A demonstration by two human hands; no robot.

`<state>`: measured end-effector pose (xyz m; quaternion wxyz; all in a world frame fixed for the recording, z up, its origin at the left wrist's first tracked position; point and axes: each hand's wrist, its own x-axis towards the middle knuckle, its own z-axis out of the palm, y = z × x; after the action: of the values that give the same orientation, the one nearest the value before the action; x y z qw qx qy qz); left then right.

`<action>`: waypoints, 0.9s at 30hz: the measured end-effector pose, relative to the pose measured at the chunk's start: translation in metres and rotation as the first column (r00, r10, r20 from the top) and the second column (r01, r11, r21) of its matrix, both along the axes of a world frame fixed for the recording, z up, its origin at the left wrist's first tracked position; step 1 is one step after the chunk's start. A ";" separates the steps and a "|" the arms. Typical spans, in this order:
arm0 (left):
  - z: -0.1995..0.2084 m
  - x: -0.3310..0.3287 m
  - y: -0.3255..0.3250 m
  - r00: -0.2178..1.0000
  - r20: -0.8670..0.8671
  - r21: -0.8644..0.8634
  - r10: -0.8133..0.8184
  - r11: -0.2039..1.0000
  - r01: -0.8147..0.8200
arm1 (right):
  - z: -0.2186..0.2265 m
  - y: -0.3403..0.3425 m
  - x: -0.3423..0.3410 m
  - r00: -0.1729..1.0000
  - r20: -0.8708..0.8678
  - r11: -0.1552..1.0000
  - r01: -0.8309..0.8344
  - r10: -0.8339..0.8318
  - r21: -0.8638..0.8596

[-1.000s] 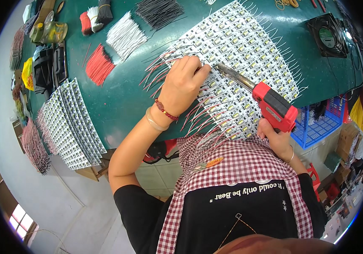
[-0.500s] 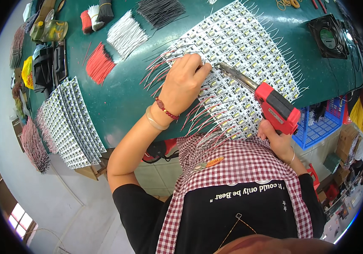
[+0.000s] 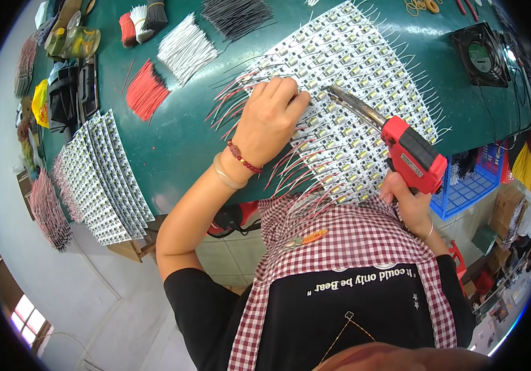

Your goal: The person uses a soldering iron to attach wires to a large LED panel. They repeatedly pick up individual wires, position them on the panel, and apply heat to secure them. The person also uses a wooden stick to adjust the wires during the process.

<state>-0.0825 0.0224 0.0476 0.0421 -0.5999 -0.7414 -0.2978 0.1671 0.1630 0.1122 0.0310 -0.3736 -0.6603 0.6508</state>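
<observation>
Circuit boards, small white ones laid in a slanting sheet with red and white leads sticking out along the edges, are lying on the green counter. The left hand is pressing down on the sheet, fingers curled together with the tips on the boards. The right hand is gripping the red soldering gun by its handle, fingers closed around it, and the gun's metal tip is touching the boards just beside the left fingertips. Bundles of red wires and white wires are lying near the counter's far-left part, and another stack of boards is sitting at the left edge.
</observation>
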 end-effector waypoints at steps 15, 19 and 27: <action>0.044 -0.012 -0.018 0.976 -0.192 -0.049 0.099 0.993 -0.110 | -0.014 0.009 0.028 0.985 -0.160 0.998 -0.053 0.056 0.025; 0.043 0.004 -0.013 0.994 -0.091 0.034 0.056 0.998 -0.053 | -0.015 0.008 0.031 0.982 -0.182 0.999 -0.050 0.046 -0.016; -0.002 0.020 -0.003 0.998 0.066 -0.008 -0.002 1.000 0.003 | -0.010 0.002 0.029 0.996 -0.019 0.993 -0.093 0.092 -0.074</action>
<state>-0.0629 0.0195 0.0453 0.0148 -0.5908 -0.7430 -0.3143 0.1964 0.1648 0.1027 -0.0083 -0.3384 -0.6518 0.6787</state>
